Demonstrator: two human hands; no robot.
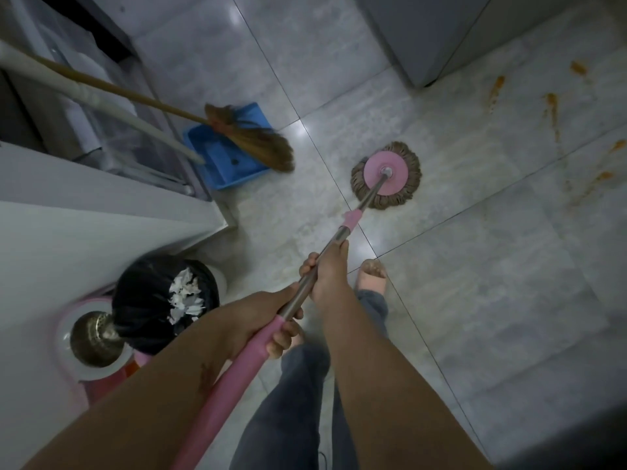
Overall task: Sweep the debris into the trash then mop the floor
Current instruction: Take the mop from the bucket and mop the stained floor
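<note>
A round mop head [386,175] with a pink disc and brown strands lies flat on the grey tiled floor [492,300] ahead of me. Its steel and pink handle [325,252] runs back toward me. My right hand [327,274] grips the steel part higher up the shaft. My left hand [268,320] grips it where the pink sleeve begins. Orange-brown stains [553,110] streak the tiles at the right. A black-lined trash bin [163,303] with white paper scraps stands at my lower left.
A straw broom [261,144] leans over a blue dustpan [227,154] by the white cabinet [101,212] on the left. A pink mop bucket with a steel spinner [93,337] sits beside the bin. A grey appliance [424,35] stands at the top. My slippered foot [371,276] is under the handle.
</note>
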